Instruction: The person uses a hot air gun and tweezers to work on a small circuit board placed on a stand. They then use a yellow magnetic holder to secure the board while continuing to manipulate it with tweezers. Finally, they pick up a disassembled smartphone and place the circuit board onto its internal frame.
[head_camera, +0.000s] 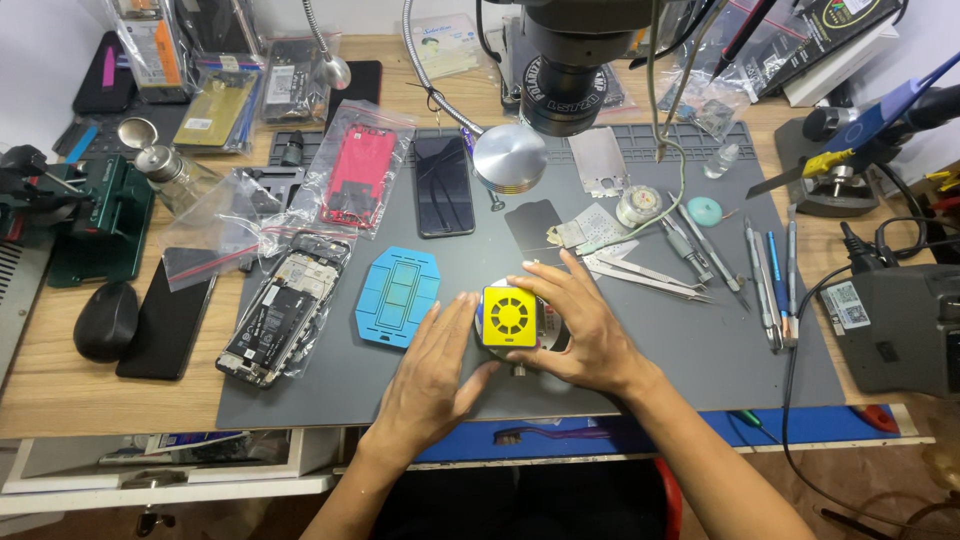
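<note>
A small yellow square device (509, 317) with a round slotted face sits on a round metal base near the front of the grey work mat (650, 370). My left hand (432, 375) lies flat with fingers spread, its fingertips touching the device's left side. My right hand (580, 325) cups the device and its base from the right and behind. Both hands frame the device between them.
A blue holder plate (398, 296), an opened phone body in a clear bag (283, 310), a red phone frame in a bag (358, 176) and a dark phone (443, 185) lie left. Tweezers and tools (700, 270) lie right. A microscope head (565, 60) hangs above.
</note>
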